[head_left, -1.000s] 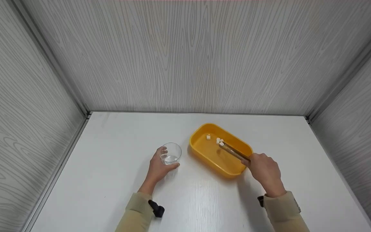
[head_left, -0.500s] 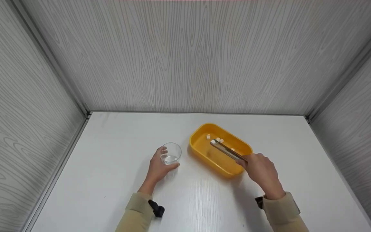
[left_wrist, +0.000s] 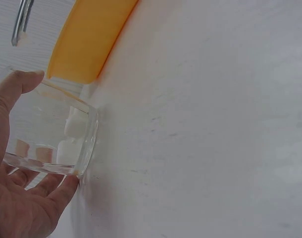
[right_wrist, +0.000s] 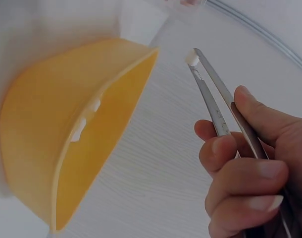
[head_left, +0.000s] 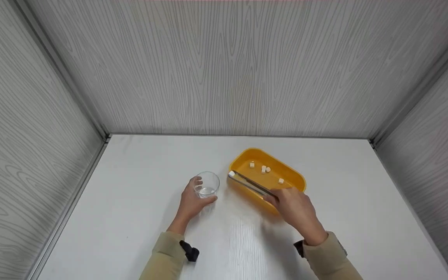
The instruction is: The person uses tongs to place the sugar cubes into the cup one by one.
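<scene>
My left hand [head_left: 192,200] holds a clear drinking glass [head_left: 207,182], its thumb and fingers round the sides. Through the wall, the left wrist view shows whitish lumps [left_wrist: 75,123] near the glass's bottom. With my right hand [head_left: 296,212] I grip metal tweezers [right_wrist: 238,119], pinched between thumb and fingers. A small white cube [right_wrist: 192,58] is caught between their tips. In the head view that cube is over the left rim of a yellow tray [head_left: 286,171], a short way right of the glass. Inside the tray lie several white pieces [head_left: 263,169].
The glass and tray stand on a white tabletop [head_left: 150,163]. Grey wood-grain panels [head_left: 228,70] rise at the back and on both sides. Each wrist has a black device [head_left: 189,251] strapped to it.
The right hand has carried the tweezers and cube leftward from the tray's middle to its left rim. More pieces in the tray show now. The left hand and glass have stayed put.
</scene>
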`<action>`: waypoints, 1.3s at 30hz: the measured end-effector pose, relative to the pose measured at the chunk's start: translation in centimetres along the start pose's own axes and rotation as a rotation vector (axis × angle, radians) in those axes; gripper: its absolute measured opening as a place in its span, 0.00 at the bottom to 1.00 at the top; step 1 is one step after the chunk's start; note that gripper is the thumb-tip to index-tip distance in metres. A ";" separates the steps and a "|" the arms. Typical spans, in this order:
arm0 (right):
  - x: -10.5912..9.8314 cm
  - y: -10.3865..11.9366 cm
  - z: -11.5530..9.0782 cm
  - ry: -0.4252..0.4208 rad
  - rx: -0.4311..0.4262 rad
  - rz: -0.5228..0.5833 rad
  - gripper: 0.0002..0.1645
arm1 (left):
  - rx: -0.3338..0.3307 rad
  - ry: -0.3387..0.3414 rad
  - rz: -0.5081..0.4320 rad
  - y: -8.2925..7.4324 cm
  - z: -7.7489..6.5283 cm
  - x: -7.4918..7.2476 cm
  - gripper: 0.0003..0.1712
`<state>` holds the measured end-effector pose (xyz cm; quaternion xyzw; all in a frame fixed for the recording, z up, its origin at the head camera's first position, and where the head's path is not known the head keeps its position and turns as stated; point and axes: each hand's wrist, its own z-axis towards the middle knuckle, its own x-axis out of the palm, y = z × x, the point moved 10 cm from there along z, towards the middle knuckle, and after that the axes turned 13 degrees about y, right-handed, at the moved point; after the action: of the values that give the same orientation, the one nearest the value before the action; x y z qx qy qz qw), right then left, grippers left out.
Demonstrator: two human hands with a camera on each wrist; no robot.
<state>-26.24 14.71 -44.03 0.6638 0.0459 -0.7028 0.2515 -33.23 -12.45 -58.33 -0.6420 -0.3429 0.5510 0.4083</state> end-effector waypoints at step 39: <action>0.4 -0.6 1.4 0.054 0.045 0.051 0.16 | -0.001 0.021 -0.014 -0.1 0.1 0.0 0.52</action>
<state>-27.77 14.55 -44.40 0.6891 0.0199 -0.6787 0.2532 -33.32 -12.37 -58.25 -0.6456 -0.3433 0.5410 0.4155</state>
